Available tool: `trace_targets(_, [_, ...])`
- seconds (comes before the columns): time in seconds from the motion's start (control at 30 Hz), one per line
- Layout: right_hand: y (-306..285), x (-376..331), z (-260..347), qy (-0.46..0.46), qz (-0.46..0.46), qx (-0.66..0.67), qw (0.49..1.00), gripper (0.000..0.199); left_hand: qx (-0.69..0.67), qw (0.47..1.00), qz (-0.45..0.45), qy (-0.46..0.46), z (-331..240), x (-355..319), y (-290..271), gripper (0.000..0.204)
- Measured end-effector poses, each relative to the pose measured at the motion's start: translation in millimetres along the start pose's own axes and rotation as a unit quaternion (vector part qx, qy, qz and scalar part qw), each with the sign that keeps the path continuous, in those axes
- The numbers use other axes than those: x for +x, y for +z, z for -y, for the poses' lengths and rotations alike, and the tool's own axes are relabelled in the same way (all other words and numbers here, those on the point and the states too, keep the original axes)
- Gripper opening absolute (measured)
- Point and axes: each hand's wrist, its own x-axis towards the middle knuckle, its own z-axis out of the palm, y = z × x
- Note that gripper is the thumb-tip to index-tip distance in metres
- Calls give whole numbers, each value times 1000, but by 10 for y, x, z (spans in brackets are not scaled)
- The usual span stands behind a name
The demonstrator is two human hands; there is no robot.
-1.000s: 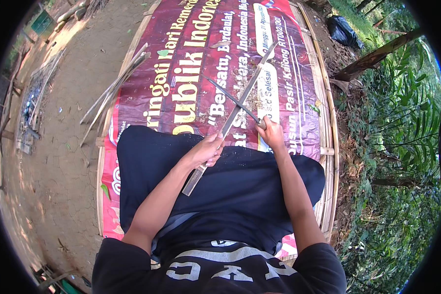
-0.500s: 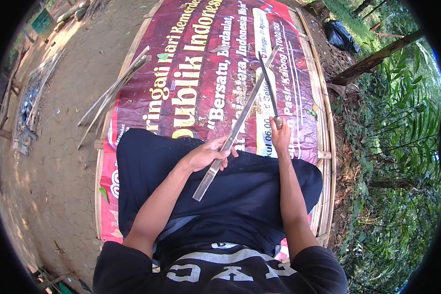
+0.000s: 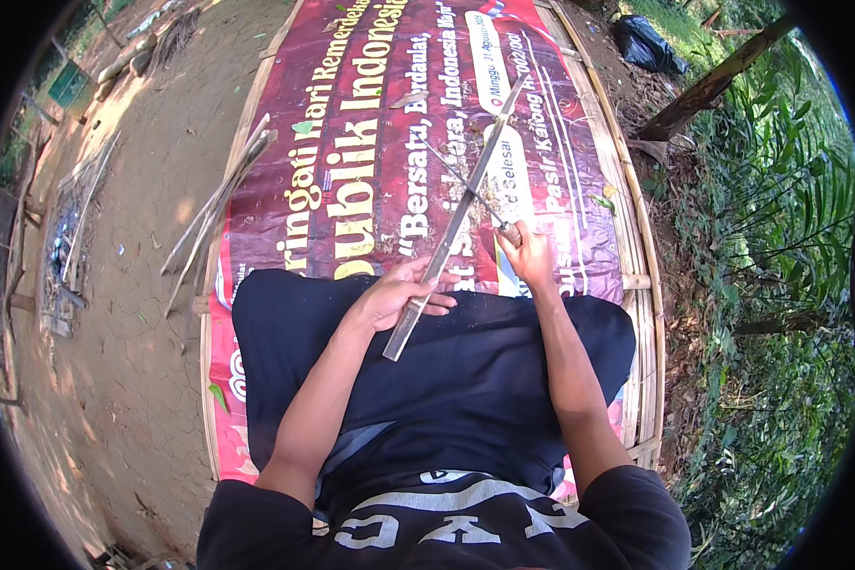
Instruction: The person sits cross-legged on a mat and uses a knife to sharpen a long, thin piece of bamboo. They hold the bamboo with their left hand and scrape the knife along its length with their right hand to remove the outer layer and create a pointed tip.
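Observation:
My left hand (image 3: pixel 397 293) is closed around the lower part of a long, flat bamboo strip (image 3: pixel 454 226), which slants up and to the right, its near end over my dark-clothed lap. In my right hand (image 3: pixel 530 256) is the handle of a long, slim knife (image 3: pixel 487 205) with a dark, slightly curved blade. That blade crosses the strip around its middle, seen nearly edge-on, its tip pointing to the far left. Whether blade and strip touch I cannot tell. Pale shavings lie beneath them on a printed red banner (image 3: pixel 589 242).
A bamboo frame (image 3: pixel 634 190) edges the banner-covered platform. Several thin sticks (image 3: pixel 220 195) lean over its left edge, beside bare earth. At the right are a slanting wooden post (image 3: pixel 708 85), a black plastic bag (image 3: pixel 648 45) and dense green plants (image 3: pixel 779 237).
The knife has swung left and its blade now crosses the strip, where before it stood to the strip's right. My right hand has shifted slightly left; my left keeps its hold.

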Motion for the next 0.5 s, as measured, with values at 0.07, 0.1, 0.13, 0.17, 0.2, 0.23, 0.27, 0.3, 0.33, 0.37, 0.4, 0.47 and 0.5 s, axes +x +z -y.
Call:
trace_targets(0.07, [10,-3,-15,-1,-2,16,1000,34,27,998,-16,-48,-46,-56,7,56])
trace_targets(0.1, [65,6,-30,-19,-14,31,999,34,36,998,-15,-50,59,7,-164,57])
trace_targets(0.13, [72,8,-26,-16,-10,23,1000,34,42,998,-11,-52,93,59,-226,58])
trace_targets(0.17, [81,3,-19,-13,-7,16,1000,35,29,994,-74,-68,143,124,-268,59])
trace_targets(0.2, [71,4,5,-11,-4,7,1000,35,11,996,-62,-62,144,167,-293,56])
trace_targets(0.23, [62,4,32,-13,4,2,1000,36,-7,997,-50,-56,141,209,-320,53])
trace_targets(0.27, [57,2,63,-16,11,-2,1000,36,-25,998,-38,-49,144,239,-346,50])
trace_targets(0.3, [37,-6,99,-16,17,-9,1000,37,-14,998,-54,-39,138,271,-308,48])
trace_targets(0.33, [19,-25,136,-9,23,-7,1000,38,33,996,-68,-48,48,213,-188,46])
trace_targets(0.37, [10,-44,179,-1,30,-5,1000,39,81,992,-81,-58,-46,128,-65,45])
trace_targets(0.4, [27,-67,230,4,38,-2,999,40,127,985,-97,-65,-99,48,16,43])
trace_targets(0.47, [85,-121,295,-27,54,-6,998,40,115,988,-74,-74,23,107,-146,35])
trace_targets(0.5, [102,-146,347,-51,61,1,997,40,148,983,-77,-74,25,122,-170,35])
